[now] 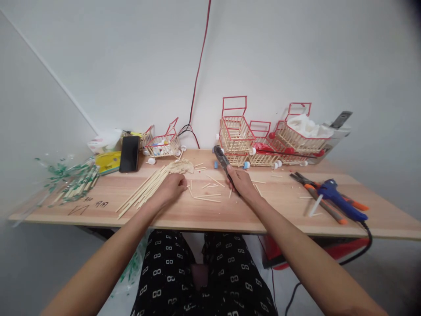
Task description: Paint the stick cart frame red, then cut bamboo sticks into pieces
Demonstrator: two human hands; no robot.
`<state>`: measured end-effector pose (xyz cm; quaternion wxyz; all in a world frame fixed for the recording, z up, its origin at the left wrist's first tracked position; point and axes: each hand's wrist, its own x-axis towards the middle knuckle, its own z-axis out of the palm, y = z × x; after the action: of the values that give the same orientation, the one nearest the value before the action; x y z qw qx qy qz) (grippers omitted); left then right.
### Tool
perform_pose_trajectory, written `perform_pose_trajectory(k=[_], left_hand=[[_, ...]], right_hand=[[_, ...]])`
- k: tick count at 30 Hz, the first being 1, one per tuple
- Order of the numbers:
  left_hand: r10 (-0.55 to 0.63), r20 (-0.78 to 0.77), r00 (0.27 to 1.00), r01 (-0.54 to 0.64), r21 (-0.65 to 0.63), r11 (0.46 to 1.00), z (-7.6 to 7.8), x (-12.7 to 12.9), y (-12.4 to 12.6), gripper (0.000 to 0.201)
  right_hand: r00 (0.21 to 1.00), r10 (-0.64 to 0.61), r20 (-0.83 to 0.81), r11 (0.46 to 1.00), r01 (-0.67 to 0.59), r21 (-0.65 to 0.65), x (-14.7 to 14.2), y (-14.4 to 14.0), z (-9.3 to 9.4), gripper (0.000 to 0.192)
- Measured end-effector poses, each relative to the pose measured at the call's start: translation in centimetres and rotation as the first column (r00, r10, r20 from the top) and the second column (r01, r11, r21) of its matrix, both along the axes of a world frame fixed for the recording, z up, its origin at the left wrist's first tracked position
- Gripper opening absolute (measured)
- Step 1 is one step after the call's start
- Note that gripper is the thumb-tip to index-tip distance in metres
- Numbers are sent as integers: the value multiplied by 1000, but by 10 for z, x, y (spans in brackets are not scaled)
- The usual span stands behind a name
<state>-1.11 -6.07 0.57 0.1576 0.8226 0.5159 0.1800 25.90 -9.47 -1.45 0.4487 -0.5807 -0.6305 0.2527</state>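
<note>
Fingers (180,181) of the left hand (171,188) are curled down on the end of a bundle of long wooden sticks (143,191), pressing it against the surface (197,210); whether they pinch a single stick cannot be told. Right hand (241,182) is clenched around the handle of a dark cutter (221,159), whose head points away from the person and up toward the wall.

The bundle lies fanned diagonally on the surface, left of centre. Short cut stick pieces (207,198) lie scattered between the two hands. Behind the cutter stand several stick baskets with red frames (234,131), near the wall; a smaller one (162,142) sits behind the bundle. A black phone (129,153) lies left of that. At the far right of the surface lie a blue glue gun (340,199) and orange-handled pliers (324,195), side by side.
</note>
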Motion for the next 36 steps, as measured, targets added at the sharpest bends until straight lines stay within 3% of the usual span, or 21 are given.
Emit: perform_pose_trajectory(k=[3,7,9,12,17,22,28,36], left_hand=[[10,-44,999,-9,13,1000,0,1,4,9],[-2,100,995,2,-4,1000,15,9,24,8],[-21,180,983,34,-69,997,25,20,40,7],[53,213,976,-11,-190,982,35,42,67,9],[80,177,981,-35,-244,969,27,67,101,1],[135,95,986,-97,-327,940,16,74,122,14],[151,55,987,-118,-390,913,15,74,137,9],[138,10,990,-124,-386,914,26,72,131,12]], right_hand=[[1000,-1,14,1000,0,13,0,0,0,64],[999,1,42,1000,-2,17,0,0,1,65],[999,2,47,1000,-3,13,0,1,0,64],[999,2,48,1000,-3,19,1,2,0,64],[996,9,88,1000,-11,21,1,2,2,65],[994,14,105,1000,-13,-2,0,1,5,65],[994,3,111,1000,-2,-10,1,3,4,66],[992,1,124,1000,0,-11,1,2,5,66]])
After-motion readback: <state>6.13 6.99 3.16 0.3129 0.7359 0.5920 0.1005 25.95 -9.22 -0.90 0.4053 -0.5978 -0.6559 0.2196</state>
